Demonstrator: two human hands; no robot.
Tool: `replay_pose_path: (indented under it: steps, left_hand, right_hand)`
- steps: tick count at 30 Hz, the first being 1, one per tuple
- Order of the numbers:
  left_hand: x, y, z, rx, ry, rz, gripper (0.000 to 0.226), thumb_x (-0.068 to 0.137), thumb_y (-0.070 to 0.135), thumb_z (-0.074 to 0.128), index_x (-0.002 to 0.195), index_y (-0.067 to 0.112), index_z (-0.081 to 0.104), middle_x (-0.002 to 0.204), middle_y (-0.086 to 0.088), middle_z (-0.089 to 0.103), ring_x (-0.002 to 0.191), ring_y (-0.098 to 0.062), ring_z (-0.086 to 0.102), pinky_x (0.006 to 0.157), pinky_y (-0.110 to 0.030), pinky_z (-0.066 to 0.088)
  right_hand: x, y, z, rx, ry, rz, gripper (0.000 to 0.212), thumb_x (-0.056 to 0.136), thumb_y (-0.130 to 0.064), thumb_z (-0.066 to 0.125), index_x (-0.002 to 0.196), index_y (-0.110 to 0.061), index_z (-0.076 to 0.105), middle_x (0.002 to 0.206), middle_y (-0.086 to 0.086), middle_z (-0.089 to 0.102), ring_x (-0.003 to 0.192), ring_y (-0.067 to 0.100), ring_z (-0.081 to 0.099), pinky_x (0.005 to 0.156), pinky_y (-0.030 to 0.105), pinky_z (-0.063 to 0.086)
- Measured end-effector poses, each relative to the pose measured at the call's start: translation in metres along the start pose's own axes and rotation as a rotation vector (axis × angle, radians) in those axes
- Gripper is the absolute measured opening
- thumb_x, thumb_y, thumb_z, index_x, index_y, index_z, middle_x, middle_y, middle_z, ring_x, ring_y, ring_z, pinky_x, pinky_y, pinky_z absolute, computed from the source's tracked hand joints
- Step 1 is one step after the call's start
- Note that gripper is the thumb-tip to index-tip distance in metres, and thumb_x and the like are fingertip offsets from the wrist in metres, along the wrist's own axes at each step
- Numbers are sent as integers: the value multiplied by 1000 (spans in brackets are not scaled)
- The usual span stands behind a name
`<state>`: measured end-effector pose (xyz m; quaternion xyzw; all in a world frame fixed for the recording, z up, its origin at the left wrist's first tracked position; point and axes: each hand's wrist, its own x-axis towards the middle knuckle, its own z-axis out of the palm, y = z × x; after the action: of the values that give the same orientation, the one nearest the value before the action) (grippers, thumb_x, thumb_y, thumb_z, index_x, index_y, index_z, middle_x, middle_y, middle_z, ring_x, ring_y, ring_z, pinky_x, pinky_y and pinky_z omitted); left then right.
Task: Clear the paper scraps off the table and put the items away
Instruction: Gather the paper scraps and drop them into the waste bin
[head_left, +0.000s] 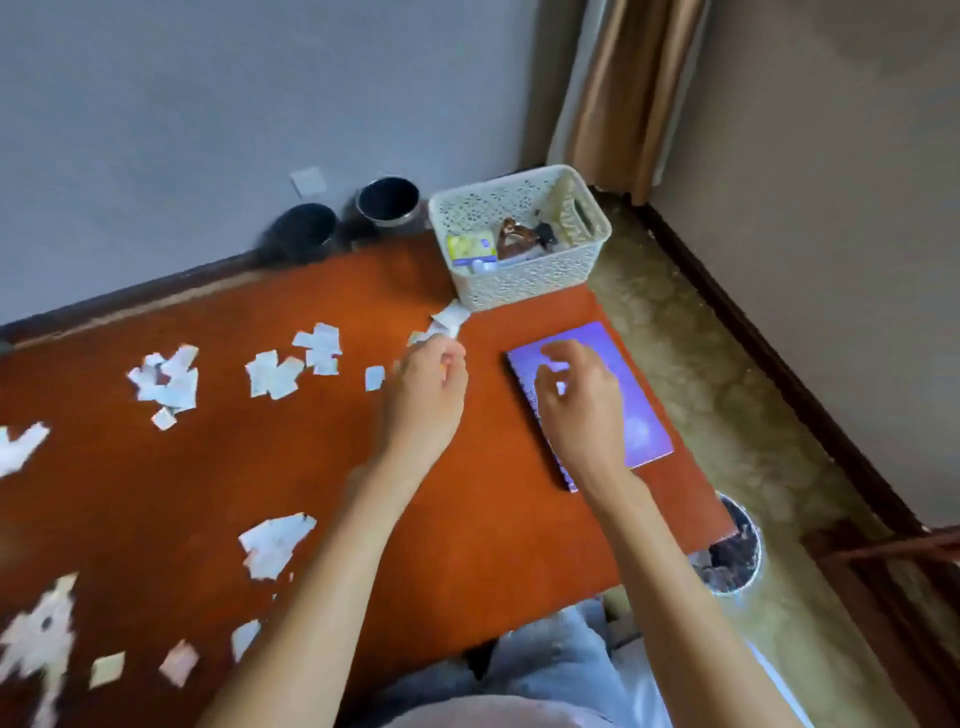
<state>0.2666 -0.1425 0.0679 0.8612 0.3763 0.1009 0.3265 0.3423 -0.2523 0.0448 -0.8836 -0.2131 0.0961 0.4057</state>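
White paper scraps (275, 374) lie scattered over the orange-brown table (493, 519), mostly on its left half. My left hand (428, 395) pinches a few scraps (448, 321) near the table's far middle, just in front of the basket. My right hand (579, 402) hovers with fingers spread over a purple notebook (644, 426) that lies flat at the table's right side. A white perforated basket (524, 280) stands at the far right corner with small items inside.
Two dark round pots (387, 200) sit beyond the table's far edge by the wall. A wastebin (735, 551) with scraps in it stands on the floor beside the table's right edge. A curtain (623, 88) hangs in the room's corner.
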Motion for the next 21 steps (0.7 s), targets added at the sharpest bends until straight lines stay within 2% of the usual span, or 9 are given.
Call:
replay_pose_path:
  steps: [4,6,10,12,14,17,21]
  left_hand:
    - [-53,-84,-45,53,-2,-136,27,98,18,39,116,14,59,122,-2,61,113,-19,51,79,-20,38]
    - [-75,-122,-59,71,4,-197,26,98,17,41,117,14,59,124,-1,60,115,-18,51,81,-20,41]
    - [-108,-189,-71,134,-27,-356,26,97,15,42,118,11,58,125,-5,58,114,-19,54,78,-18,39]
    - [-120,-216,-68,180,-67,-435,25,96,16,45,118,11,57,124,-6,58,112,-21,55,78,-21,42]
    - [-131,-235,-61,195,-108,-521,28,93,17,53,121,13,55,127,-8,56,115,-23,53,84,-27,47]
    - [-147,-254,-47,227,-122,-617,44,88,22,62,128,15,47,134,-9,45,123,-26,47,94,-33,48]
    - [-162,-280,-30,262,-93,-615,60,82,26,70,133,15,40,139,-10,37,129,-28,40,101,-37,43]
  right_hand:
    - [-53,-42,64,-54,-172,-114,26,89,-6,48,112,-5,60,111,16,61,96,37,60,79,38,46]
    - [-75,-52,92,-119,-293,-143,27,88,-5,47,113,-4,59,113,16,60,98,37,59,78,37,45]
    - [-112,-55,146,-315,-602,-204,40,86,-6,53,127,-10,51,129,15,54,118,32,53,92,36,46]
    - [-128,-52,166,-379,-757,-238,48,87,-15,61,132,-12,46,132,14,48,115,34,56,91,36,47]
    - [-141,-43,184,-433,-887,-254,59,85,-23,67,136,-15,40,132,14,40,105,37,60,88,38,50]
    - [-148,-27,206,-511,-954,-356,67,82,-19,70,139,-21,35,136,15,32,112,36,56,98,38,48]
    - [-145,-11,225,-531,-977,-516,67,83,-12,66,141,-27,35,128,11,33,110,32,53,101,39,46]
